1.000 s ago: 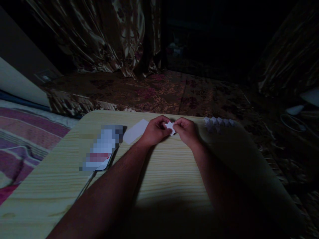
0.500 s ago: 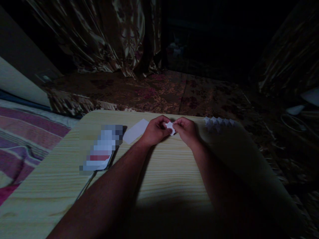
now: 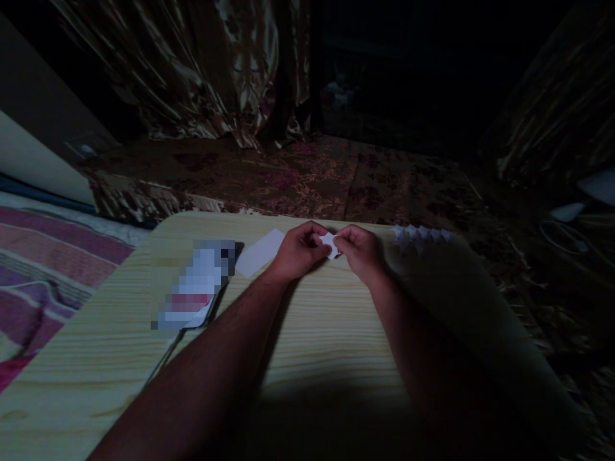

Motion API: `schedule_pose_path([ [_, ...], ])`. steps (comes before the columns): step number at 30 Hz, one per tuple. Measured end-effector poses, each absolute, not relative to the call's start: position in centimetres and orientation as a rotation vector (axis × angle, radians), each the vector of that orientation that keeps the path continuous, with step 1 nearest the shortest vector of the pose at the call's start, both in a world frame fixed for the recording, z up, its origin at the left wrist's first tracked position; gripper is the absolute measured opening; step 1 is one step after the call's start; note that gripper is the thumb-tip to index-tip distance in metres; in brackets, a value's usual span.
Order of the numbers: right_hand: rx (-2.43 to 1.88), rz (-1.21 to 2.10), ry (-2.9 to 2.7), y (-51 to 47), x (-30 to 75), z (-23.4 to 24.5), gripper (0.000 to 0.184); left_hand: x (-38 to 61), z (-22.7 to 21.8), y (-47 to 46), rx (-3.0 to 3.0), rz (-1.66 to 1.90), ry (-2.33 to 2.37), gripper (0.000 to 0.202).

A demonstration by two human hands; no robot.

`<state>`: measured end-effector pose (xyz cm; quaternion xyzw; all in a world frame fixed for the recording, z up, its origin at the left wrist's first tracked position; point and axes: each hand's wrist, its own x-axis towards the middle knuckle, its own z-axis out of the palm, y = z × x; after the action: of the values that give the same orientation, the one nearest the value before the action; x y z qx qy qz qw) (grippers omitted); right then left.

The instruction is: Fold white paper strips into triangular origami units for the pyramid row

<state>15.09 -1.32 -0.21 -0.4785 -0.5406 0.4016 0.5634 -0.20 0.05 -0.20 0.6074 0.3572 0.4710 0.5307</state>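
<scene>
Between my two hands is a small piece of folded white paper [image 3: 329,244], held above the far part of the wooden table. My left hand [image 3: 302,251] pinches its left side with thumb and fingers. On the other side, my right hand [image 3: 356,248] grips the right edge between thumb and forefinger. Just left of my left hand lies a flat white paper sheet [image 3: 260,253], partly behind the fingers. Several small folded paper pieces [image 3: 421,235] sit in a cluster to the right, star-like in outline but dim in the shadow.
A phone-like device [image 3: 196,288], blurred out, lies on the left of the light wooden table [image 3: 317,346], with a cable [image 3: 163,358] running from it. A striped bed cover [image 3: 43,256] borders the left. Beyond the table are a patterned ledge [image 3: 288,179] and curtains [image 3: 250,70].
The folded paper has turned slightly between my fingers. Both hands stay in nearly the same place, and the view has shifted a little.
</scene>
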Motion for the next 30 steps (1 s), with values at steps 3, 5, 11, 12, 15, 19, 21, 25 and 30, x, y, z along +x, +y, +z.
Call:
schedule_pose_path([
  [3,-1.130,0.949,-1.260,-1.15,15.10,-0.35,0.009,-0.22,-0.03,0.04,1.404,1.146,0.849,0.035],
  [5,-1.124,0.972,-1.257,-1.11,15.09,-0.39,0.009,-0.28,0.03,0.05,1.374,1.154,0.866,0.032],
  [11,-1.051,1.000,-1.273,-1.28,15.01,-0.26,0.023,-0.26,-0.09,0.07,1.360,1.177,0.866,0.028],
  [12,-1.052,0.990,-1.286,-1.32,14.98,-0.23,0.021,-0.21,-0.10,0.05,1.357,1.182,0.860,0.027],
  [15,-1.053,0.970,-1.305,-1.42,14.85,-0.21,0.015,-0.03,-0.06,-0.05,1.352,1.201,0.856,0.023],
  [19,-1.028,0.972,-1.309,-1.40,14.79,-0.35,0.010,0.04,0.04,-0.14,1.364,1.203,0.874,0.021],
  [21,-1.020,0.987,-1.323,-1.39,14.82,-0.43,0.009,-0.01,0.05,-0.13,1.367,1.202,0.878,0.020],
  [25,-1.039,0.992,-1.336,-1.45,14.88,-0.47,0.010,-0.12,0.02,-0.05,1.364,1.186,0.841,0.020],
  [30,-1.046,0.996,-1.327,-1.49,14.92,-0.38,0.012,-0.21,-0.02,0.06,1.375,1.178,0.815,0.018],
])
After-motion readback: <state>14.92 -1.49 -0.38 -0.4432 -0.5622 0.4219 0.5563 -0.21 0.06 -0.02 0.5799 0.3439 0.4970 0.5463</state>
